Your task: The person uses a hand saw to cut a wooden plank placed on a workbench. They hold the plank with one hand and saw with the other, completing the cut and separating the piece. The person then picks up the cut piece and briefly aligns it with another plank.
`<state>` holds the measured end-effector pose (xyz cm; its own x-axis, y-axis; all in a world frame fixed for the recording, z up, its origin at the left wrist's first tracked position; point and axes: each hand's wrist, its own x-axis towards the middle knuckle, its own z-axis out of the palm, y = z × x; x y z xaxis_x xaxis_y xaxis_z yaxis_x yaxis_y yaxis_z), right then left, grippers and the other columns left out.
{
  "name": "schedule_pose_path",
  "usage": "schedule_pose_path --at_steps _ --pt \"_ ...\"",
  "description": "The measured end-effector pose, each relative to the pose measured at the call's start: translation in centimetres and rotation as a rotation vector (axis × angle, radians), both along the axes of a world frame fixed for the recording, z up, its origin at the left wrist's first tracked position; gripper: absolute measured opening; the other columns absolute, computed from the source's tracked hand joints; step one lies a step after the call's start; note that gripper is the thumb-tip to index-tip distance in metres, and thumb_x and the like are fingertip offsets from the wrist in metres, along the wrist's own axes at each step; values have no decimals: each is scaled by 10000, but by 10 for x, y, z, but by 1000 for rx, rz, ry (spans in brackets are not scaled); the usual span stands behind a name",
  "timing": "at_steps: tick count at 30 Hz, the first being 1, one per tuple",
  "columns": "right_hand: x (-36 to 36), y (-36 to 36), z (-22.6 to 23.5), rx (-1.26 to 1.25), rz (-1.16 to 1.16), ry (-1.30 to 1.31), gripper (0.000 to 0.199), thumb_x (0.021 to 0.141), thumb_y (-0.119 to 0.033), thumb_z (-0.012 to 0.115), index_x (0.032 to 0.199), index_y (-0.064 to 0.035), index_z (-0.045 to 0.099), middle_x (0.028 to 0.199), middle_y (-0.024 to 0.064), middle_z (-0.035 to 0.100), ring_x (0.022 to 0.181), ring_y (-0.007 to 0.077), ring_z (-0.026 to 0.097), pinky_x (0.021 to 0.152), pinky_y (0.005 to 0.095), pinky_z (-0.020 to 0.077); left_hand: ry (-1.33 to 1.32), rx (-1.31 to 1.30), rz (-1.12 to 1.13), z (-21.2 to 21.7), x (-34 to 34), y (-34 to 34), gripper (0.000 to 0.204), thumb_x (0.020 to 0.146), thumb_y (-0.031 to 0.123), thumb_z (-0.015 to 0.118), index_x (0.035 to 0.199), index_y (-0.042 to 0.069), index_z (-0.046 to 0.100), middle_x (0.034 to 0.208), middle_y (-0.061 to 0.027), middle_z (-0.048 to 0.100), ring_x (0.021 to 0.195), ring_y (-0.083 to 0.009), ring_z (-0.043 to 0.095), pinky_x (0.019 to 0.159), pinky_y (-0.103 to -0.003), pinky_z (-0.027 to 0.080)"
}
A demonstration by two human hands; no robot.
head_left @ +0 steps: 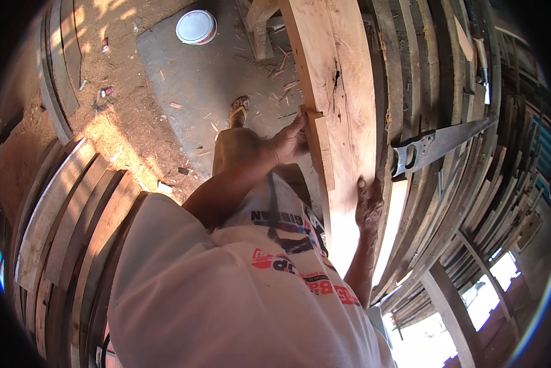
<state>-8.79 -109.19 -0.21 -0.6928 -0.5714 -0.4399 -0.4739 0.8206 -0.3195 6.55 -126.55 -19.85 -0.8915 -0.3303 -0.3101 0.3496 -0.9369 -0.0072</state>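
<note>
Big plank [340, 92] runs lengthwise away from the body; left hand [291, 142] pinches a small wood strip [320, 150] against its near edge; right hand [369, 205] lies flat on top, fingers spread.

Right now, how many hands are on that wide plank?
2: the left hand grips a thin strip at the wide plank's left edge; the right hand presses flat on its face, lower down.

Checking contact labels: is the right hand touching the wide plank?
Touching. The head view shows the right hand with fingers laid flat on the wide plank face.
</note>
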Motion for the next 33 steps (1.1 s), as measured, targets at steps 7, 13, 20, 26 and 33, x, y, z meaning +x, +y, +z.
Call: schedule_pose_path --at_steps 7,13,20,26,33 --pt "-30 6 -19 -57 -84 -252 899 1043 -759 376 1430 29 568 1375 268 632 1347 368 569 1110 451 450 13 -154 25 0 7 -6 964 861 723 724 1547 98 466 1471 -104 600 1379 -238 566 1170 -448 470" --pt "-43 15 -39 -109 0 -278 868 1069 -749 305 1162 64 596 965 173 602 925 244 503 859 425 466 -130 -149 -25 18 18 -11 1040 811 738 755 1566 107 423 1494 -85 581 1398 -248 546 1188 -450 455" --pt "-15 25 -43 -168 102 -426 737 1137 -608 302 1258 46 619 1060 194 671 974 258 570 895 391 480 -304 -168 92 54 71 7 972 896 684 732 1590 102 379 1504 -81 561 1383 -258 549 1167 -465 451" --pt "-23 24 -57 -103 -126 -837 760 1114 -635 364 1483 5 545 1439 136 620 1328 222 560 1130 385 428 -667 -460 -67 163 76 -15 936 954 689 673 1471 -60 456 1380 -144 612 1257 -220 610 1038 -392 516" --pt "-31 29 -87 -183 -347 -1166 840 1105 -660 343 1604 13 401 1588 138 500 1463 219 436 1235 360 306 -898 -736 -84 224 47 -27 694 1036 583 635 1243 -80 653 1083 -102 708 1022 -147 641 888 -328 524"
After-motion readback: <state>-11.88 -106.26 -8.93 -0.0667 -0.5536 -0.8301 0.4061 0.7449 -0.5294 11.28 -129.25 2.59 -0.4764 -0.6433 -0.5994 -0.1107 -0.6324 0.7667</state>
